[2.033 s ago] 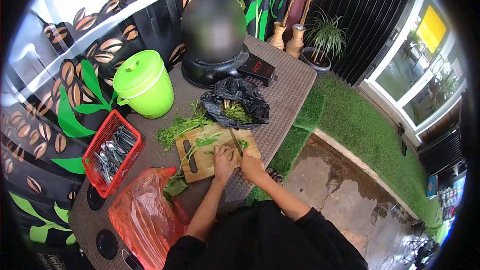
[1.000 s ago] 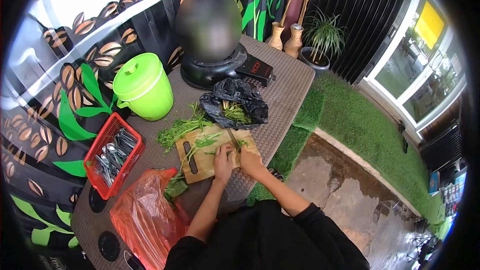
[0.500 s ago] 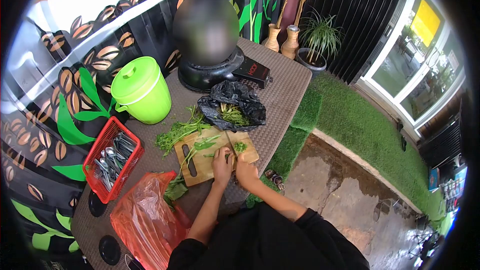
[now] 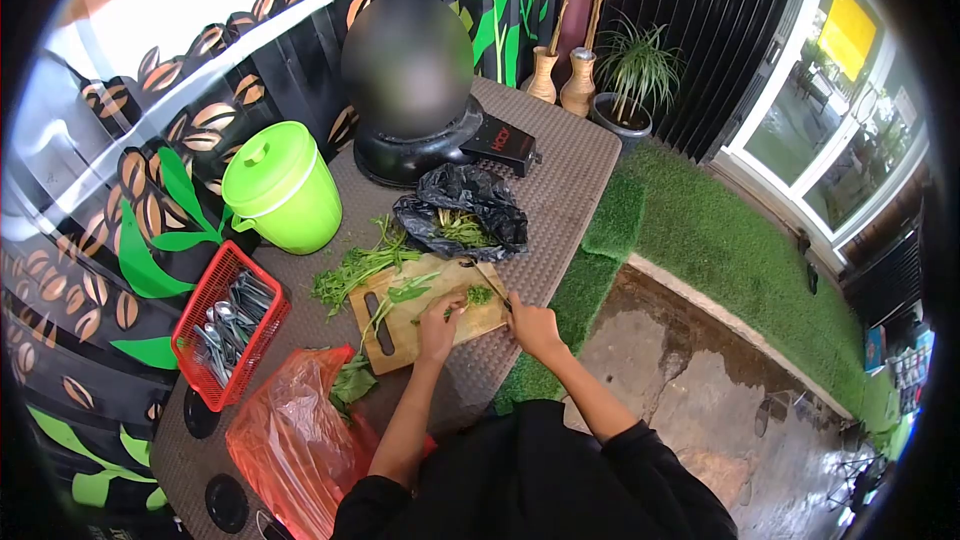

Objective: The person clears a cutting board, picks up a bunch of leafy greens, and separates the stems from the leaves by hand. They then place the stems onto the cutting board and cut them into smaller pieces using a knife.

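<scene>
A wooden cutting board (image 4: 402, 344) lies on the brown table, with a dark slot handle at its left end. My left hand (image 4: 438, 328) is closed over the board, its fingertips around some green stems. At the board's right edge my right hand (image 4: 532, 326) is wrapped round a knife (image 4: 494, 286), whose blade points up and left over the board. Chopped greens (image 4: 479, 295) form a small pile between the blade and my left hand. Longer leafy stems (image 4: 362, 270) spread over the board's upper left edge and onto the table.
Behind the board sits a black plastic bag (image 4: 463, 210) holding greens. A black burner (image 4: 410, 155) and a lime green bucket (image 4: 285, 190) stand farther back. To the left are a red basket (image 4: 232, 325) of cutlery and a red plastic bag (image 4: 300, 430).
My right hand has moved right, away from my left hand, and the knife now slants across the board's right part. My left hand has shifted slightly left.
</scene>
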